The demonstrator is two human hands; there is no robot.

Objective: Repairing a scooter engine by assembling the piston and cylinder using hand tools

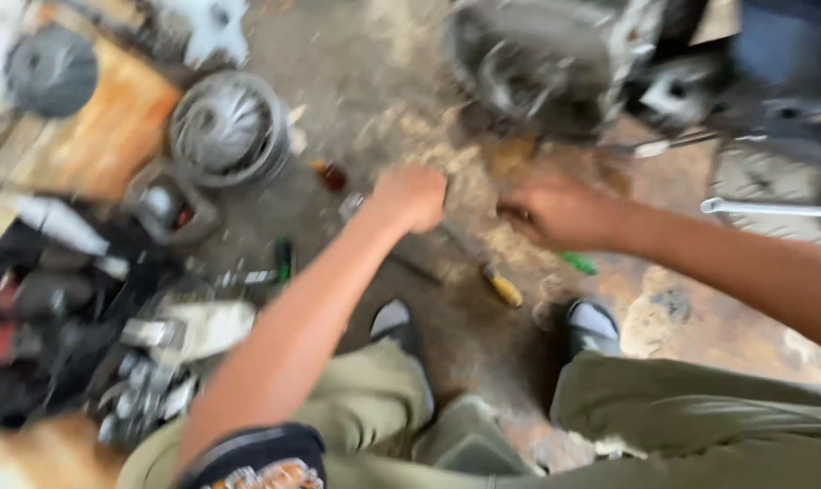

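Crouching over the oily floor point(374, 100), your left hand point(410, 196) is fisted on a yellow-handled screwdriver point(483, 267) near centre — right hand point(555, 213) just beside, grip too blurred to tell. The engine casing point(542, 59) lies beyond — work looks midway.

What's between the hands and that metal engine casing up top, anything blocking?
Nothing visible blocks it. The left hand and right hand hover over bare, dusty floor just short of the engine casing. The yellow-handled tool lies behind them, toward the feet. Heavy motion blur hides small items.
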